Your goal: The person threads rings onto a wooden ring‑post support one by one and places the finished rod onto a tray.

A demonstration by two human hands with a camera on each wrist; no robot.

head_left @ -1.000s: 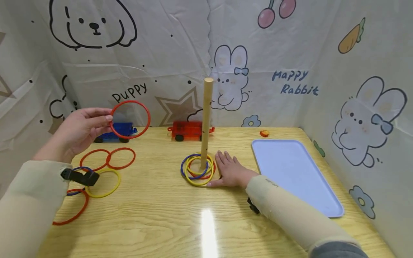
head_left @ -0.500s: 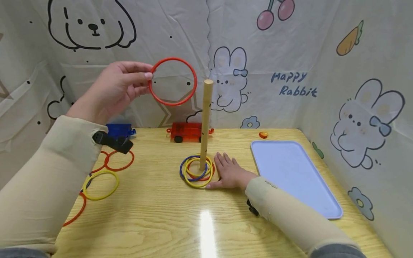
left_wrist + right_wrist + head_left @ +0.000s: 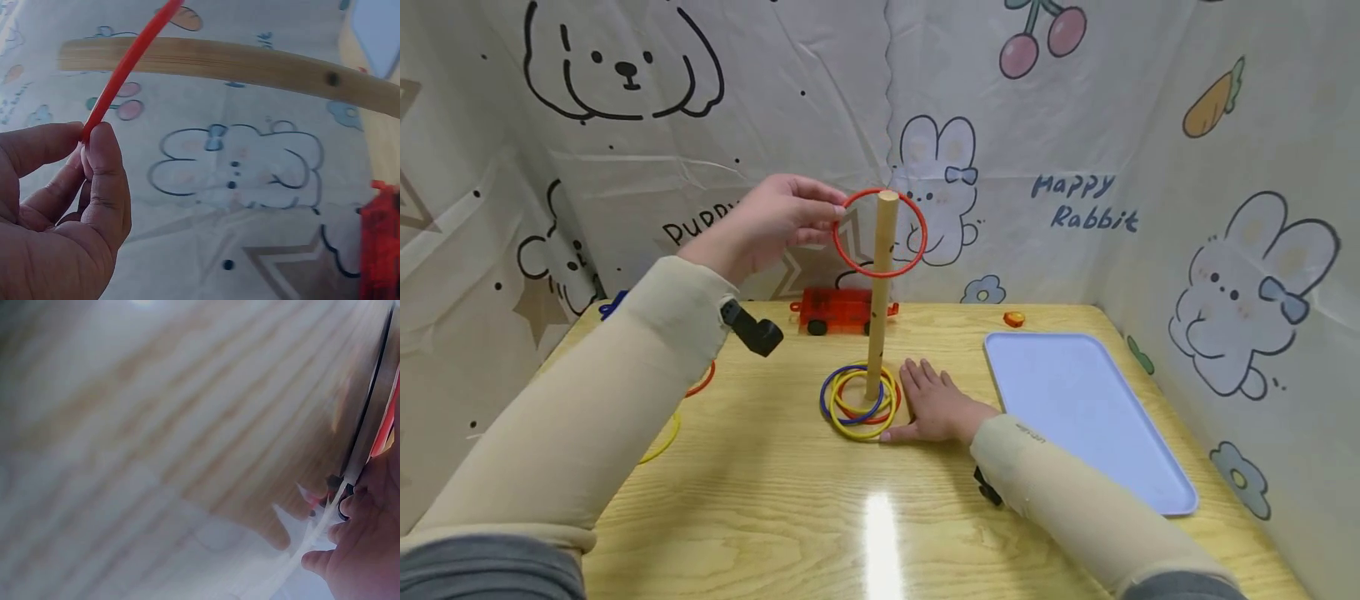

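Note:
My left hand (image 3: 778,218) pinches the left edge of a red ring (image 3: 917,258) between thumb and fingers. In the head view the ring overlaps the top of an upright wooden pole (image 3: 877,317). The left wrist view shows the red ring (image 3: 128,62) between fingertips and thumb, crossing in front of the pole (image 3: 250,59). Around the pole's foot lie several rings, among them a yellow ring (image 3: 859,437) and a blue ring (image 3: 823,400). My right hand (image 3: 934,406) rests flat on the table beside them, fingers spread.
A pale blue tray (image 3: 1075,400) lies to the right on the wooden table (image 3: 775,517). At the back stand a red toy wagon (image 3: 835,310) and a small orange piece (image 3: 1013,319). My left arm partly hides a blue toy, a red ring (image 3: 703,382) and a yellow ring (image 3: 666,442).
My left hand has carried the red ring up and rightward from above the left-hand rings to the pole's top, dipping slightly in the last half second. My right hand has stayed in place.

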